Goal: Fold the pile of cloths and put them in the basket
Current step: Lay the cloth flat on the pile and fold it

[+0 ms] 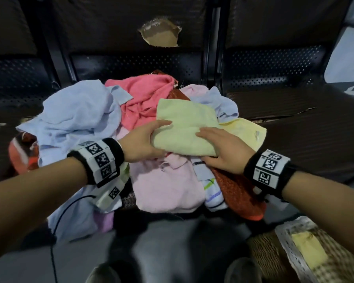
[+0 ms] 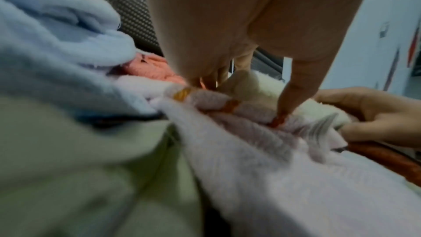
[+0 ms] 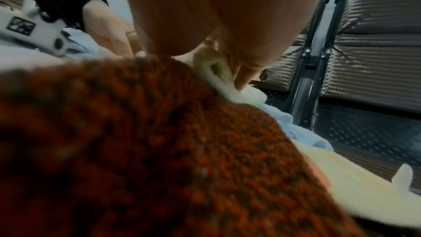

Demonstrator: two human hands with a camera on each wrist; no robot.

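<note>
A folded pale green cloth [image 1: 184,127] lies on top of the cloth pile on a dark bench seat. My left hand [image 1: 151,135] pinches its left edge, thumb on top and fingers underneath. My right hand [image 1: 213,144] grips its near right corner, fingers over the top and thumb below. Under it sit a light blue cloth [image 1: 76,119], a coral pink cloth [image 1: 143,94], a pale pink cloth [image 1: 168,186], a rust-orange knit [image 1: 239,193] and a yellow cloth [image 1: 245,129]. The woven basket [image 1: 262,252] stands on the floor at the lower right with a yellow cloth [image 1: 307,250] inside. The right wrist view shows the green cloth [image 3: 218,71] folded between my fingers.
The bench backrest has a torn hole [image 1: 161,33]. Dark perforated seats [image 1: 294,64] stretch left and right of the pile. A black cable [image 1: 55,231] hangs from my left wrist down to the grey floor. My shoes [image 1: 102,272] are at the bottom edge.
</note>
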